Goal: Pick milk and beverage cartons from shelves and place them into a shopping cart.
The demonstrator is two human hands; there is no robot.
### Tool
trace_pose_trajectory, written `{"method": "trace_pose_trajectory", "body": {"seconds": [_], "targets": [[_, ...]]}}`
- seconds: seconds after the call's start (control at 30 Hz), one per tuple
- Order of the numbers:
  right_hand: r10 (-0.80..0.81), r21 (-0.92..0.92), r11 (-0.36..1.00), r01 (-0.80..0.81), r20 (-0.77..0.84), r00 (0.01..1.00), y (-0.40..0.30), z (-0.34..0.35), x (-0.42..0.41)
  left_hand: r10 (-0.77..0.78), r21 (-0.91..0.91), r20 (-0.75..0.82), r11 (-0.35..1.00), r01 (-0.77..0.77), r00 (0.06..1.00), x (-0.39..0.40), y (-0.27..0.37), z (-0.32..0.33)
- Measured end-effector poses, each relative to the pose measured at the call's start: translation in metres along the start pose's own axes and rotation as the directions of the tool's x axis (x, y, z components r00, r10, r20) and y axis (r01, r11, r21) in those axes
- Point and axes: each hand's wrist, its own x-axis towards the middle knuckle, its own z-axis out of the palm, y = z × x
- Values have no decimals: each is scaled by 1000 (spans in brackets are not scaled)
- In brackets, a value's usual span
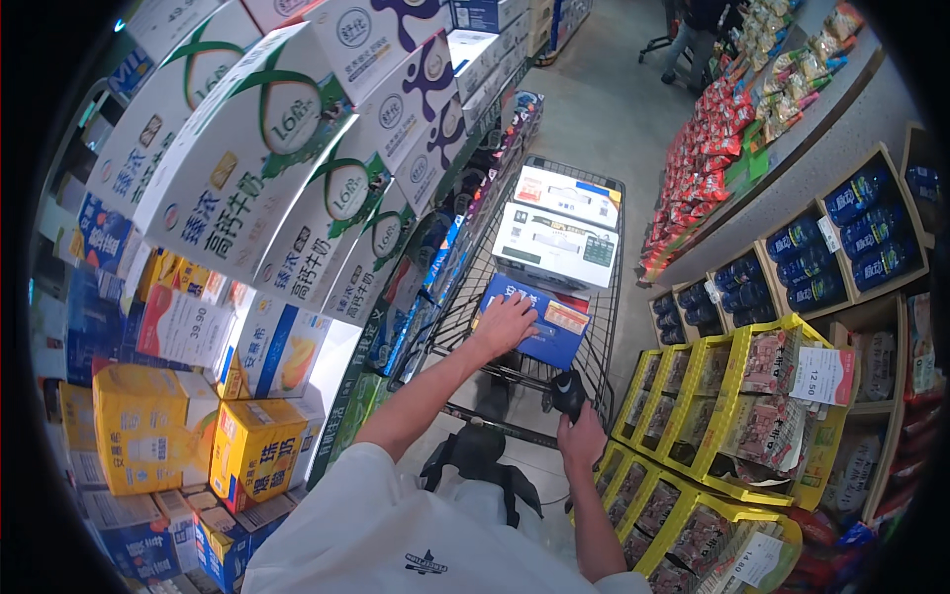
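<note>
My left hand lies across the top of a blue carton in a black wire shopping cart, its fingers apart. That carton sits askew at the near end of the basket. Beyond it stand a white carton and another white carton, each with a handle strip on top. My right hand grips a small black object with a pale curved mark, by the cart's near right corner. I cannot tell what this object is.
Stacked milk cartons rise close on the left, above yellow drink cartons. At right are yellow crates of packaged food, boxes of blue bottles and red snack packets. A person stands in the aisle.
</note>
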Motion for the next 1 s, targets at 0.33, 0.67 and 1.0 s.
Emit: {"method": "trace_pose_trajectory", "body": {"seconds": [0.33, 0.67, 1.0], "targets": [[17, -25, 1000, -17, -17, 1000, -19, -8, 97, -114, -391, 213, 900, 192, 970, 92, -68, -13], [36, 32, 999, -34, -72, 997, -43, -22, 198, -298, -366, 184, 864, 346, 937, 177, -132, -71], [67, 40, 997, -68, 19, 998, -86, -13, 256, -496, -746, 100, 537, 395, 863, 192, -193, -193]]}}
